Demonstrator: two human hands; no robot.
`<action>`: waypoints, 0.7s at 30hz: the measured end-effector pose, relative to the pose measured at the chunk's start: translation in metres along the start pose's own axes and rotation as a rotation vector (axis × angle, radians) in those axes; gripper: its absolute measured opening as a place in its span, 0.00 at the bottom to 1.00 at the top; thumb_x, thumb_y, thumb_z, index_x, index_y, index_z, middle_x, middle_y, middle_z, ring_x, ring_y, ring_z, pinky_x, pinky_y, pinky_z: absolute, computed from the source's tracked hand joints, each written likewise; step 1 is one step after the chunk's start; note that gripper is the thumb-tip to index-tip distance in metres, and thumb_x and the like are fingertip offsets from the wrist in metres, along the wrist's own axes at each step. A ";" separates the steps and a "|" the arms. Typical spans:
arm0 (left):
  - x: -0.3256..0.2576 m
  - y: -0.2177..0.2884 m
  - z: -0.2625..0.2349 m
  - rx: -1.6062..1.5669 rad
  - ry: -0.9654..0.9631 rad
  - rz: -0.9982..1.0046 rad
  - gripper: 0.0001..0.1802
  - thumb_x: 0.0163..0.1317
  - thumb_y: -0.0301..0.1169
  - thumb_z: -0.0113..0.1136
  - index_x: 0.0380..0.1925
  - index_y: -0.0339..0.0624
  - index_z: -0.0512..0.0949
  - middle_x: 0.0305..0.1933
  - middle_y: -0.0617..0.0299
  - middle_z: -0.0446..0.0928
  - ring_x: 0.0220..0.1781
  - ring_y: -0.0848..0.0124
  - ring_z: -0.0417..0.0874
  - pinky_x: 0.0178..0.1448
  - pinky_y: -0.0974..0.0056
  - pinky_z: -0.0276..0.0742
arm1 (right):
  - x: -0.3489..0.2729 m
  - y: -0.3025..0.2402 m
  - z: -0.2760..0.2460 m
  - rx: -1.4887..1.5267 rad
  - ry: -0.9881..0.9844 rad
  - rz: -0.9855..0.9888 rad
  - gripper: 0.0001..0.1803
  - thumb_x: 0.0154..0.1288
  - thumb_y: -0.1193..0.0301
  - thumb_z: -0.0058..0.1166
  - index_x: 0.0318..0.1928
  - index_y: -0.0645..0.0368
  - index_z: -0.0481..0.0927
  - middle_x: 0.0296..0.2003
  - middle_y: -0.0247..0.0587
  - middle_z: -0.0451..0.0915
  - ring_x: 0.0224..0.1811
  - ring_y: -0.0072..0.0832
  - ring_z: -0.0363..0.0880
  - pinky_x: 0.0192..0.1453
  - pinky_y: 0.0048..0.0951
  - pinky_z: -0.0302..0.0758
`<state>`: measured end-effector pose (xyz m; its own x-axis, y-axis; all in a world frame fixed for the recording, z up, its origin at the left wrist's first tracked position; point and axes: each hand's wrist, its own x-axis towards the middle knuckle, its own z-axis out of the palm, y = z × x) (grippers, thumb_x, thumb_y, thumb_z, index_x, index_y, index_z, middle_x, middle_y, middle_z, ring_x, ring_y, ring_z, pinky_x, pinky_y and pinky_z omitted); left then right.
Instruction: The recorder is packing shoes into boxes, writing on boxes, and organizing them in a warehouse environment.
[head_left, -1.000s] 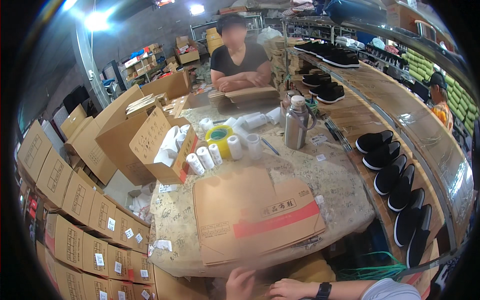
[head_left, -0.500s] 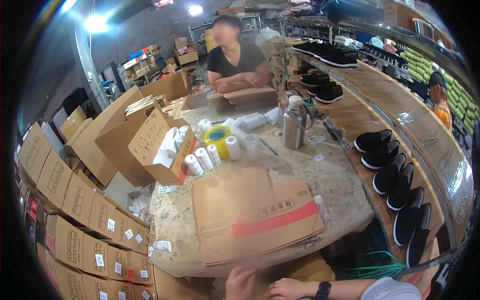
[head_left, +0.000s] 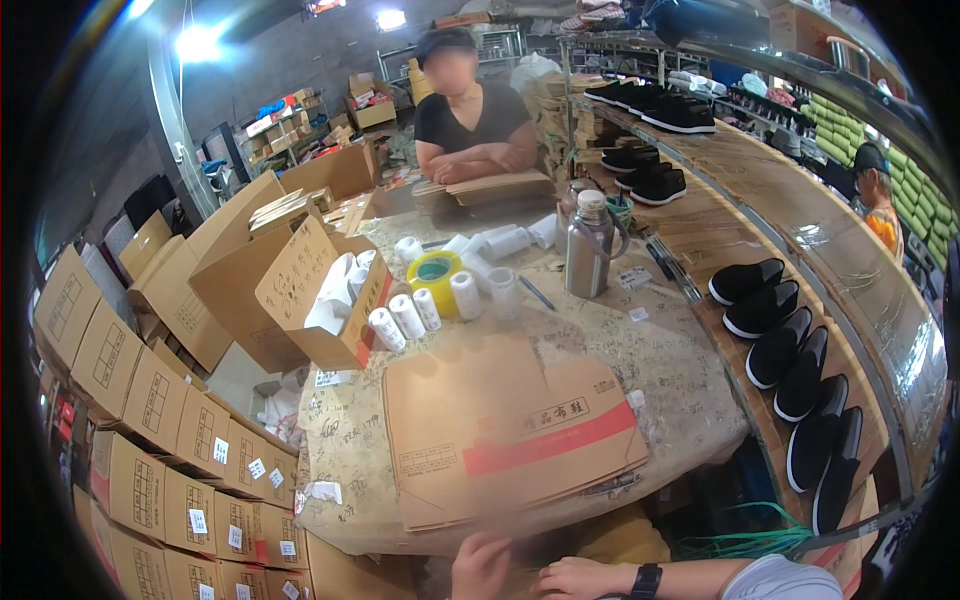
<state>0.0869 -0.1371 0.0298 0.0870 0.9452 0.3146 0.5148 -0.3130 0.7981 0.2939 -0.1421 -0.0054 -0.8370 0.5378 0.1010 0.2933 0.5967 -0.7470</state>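
The flattened cardboard box [head_left: 510, 430], tan with a red stripe, lies on the near part of the scribbled worktable [head_left: 680, 370], its near edge overhanging toward the person. Compared with a second ago it has not shifted, and neither hand has risen to it, so the sheet lies untouched (only the view has drifted a little).

Just below the box's near edge, the left hand [head_left: 480, 565] sits low at the table's front, fingers pointing up and loosely spread, holding nothing I can make out. The right hand [head_left: 580, 577], wearing a black wristwatch [head_left: 646, 581], lies just right of it, palm down; whether its fingers grip anything I cannot tell.

Beyond the box stand white paper rolls [head_left: 410, 315], a yellow tape roll [head_left: 436, 270] and a steel flask [head_left: 588, 245]. Farther still, another person [head_left: 470, 125] leans on folded cartons. Right of the box, black shoes [head_left: 790, 370] line a shelf.
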 end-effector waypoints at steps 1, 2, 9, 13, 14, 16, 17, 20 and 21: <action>0.000 0.000 0.000 0.000 0.000 0.000 0.11 0.56 0.23 0.61 0.40 0.39 0.81 0.46 0.50 0.76 0.49 0.55 0.77 0.52 0.60 0.74 | -0.001 0.001 0.001 -0.008 0.007 -0.002 0.15 0.60 0.59 0.54 0.40 0.56 0.80 0.35 0.44 0.77 0.39 0.43 0.75 0.42 0.42 0.72; -0.001 0.000 0.000 -0.005 -0.001 -0.006 0.11 0.56 0.23 0.61 0.40 0.39 0.81 0.47 0.50 0.76 0.49 0.55 0.77 0.52 0.60 0.74 | -0.001 0.001 0.002 -0.007 0.007 -0.001 0.15 0.60 0.59 0.54 0.40 0.56 0.80 0.35 0.44 0.77 0.39 0.43 0.75 0.42 0.42 0.72; -0.004 -0.003 -0.002 -0.005 0.001 -0.004 0.11 0.56 0.22 0.60 0.41 0.39 0.80 0.46 0.50 0.76 0.48 0.55 0.78 0.50 0.61 0.75 | 0.002 -0.001 0.006 0.002 0.003 0.001 0.15 0.59 0.58 0.54 0.36 0.57 0.79 0.34 0.45 0.77 0.39 0.44 0.75 0.42 0.42 0.72; -0.002 0.000 -0.002 -0.014 -0.019 0.011 0.11 0.56 0.22 0.60 0.41 0.39 0.80 0.46 0.50 0.76 0.47 0.55 0.78 0.50 0.61 0.75 | 0.003 -0.006 -0.006 0.029 0.007 -0.050 0.11 0.60 0.64 0.56 0.38 0.58 0.80 0.36 0.47 0.76 0.39 0.43 0.76 0.40 0.40 0.72; -0.001 0.000 -0.002 0.003 -0.011 0.012 0.11 0.56 0.22 0.60 0.40 0.38 0.80 0.46 0.51 0.76 0.47 0.56 0.78 0.50 0.61 0.75 | 0.007 -0.005 -0.013 0.038 0.020 -0.052 0.11 0.60 0.64 0.56 0.38 0.58 0.80 0.36 0.47 0.76 0.39 0.43 0.76 0.40 0.40 0.72; -0.004 -0.005 -0.002 0.015 -0.031 0.022 0.11 0.56 0.22 0.60 0.40 0.38 0.80 0.46 0.51 0.76 0.47 0.56 0.78 0.50 0.61 0.75 | 0.017 -0.012 -0.043 0.289 0.027 -0.026 0.17 0.67 0.64 0.49 0.53 0.56 0.76 0.48 0.43 0.78 0.50 0.40 0.76 0.54 0.36 0.72; -0.008 -0.011 0.000 -0.014 -0.025 -0.012 0.11 0.56 0.22 0.60 0.41 0.38 0.80 0.46 0.50 0.76 0.47 0.56 0.78 0.50 0.61 0.75 | 0.024 -0.029 -0.073 0.338 0.138 -0.087 0.16 0.66 0.66 0.52 0.52 0.57 0.77 0.47 0.43 0.79 0.49 0.40 0.76 0.53 0.35 0.72; -0.010 -0.016 0.003 -0.034 -0.056 -0.040 0.12 0.56 0.23 0.61 0.42 0.37 0.79 0.47 0.50 0.75 0.48 0.56 0.78 0.50 0.61 0.75 | 0.029 -0.088 -0.166 0.498 0.394 -0.338 0.16 0.64 0.72 0.55 0.52 0.60 0.77 0.47 0.49 0.78 0.47 0.43 0.77 0.51 0.36 0.73; -0.007 -0.015 0.006 -0.029 -0.072 -0.032 0.12 0.57 0.24 0.60 0.42 0.35 0.79 0.48 0.49 0.75 0.48 0.56 0.78 0.51 0.60 0.74 | 0.027 -0.100 -0.188 0.529 0.419 -0.480 0.15 0.65 0.72 0.54 0.52 0.62 0.77 0.46 0.52 0.78 0.47 0.44 0.77 0.50 0.38 0.73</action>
<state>0.0841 -0.1384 0.0126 0.1330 0.9587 0.2516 0.4932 -0.2842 0.8222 0.3286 -0.0753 0.1954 -0.5434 0.5362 0.6459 -0.3959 0.5148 -0.7604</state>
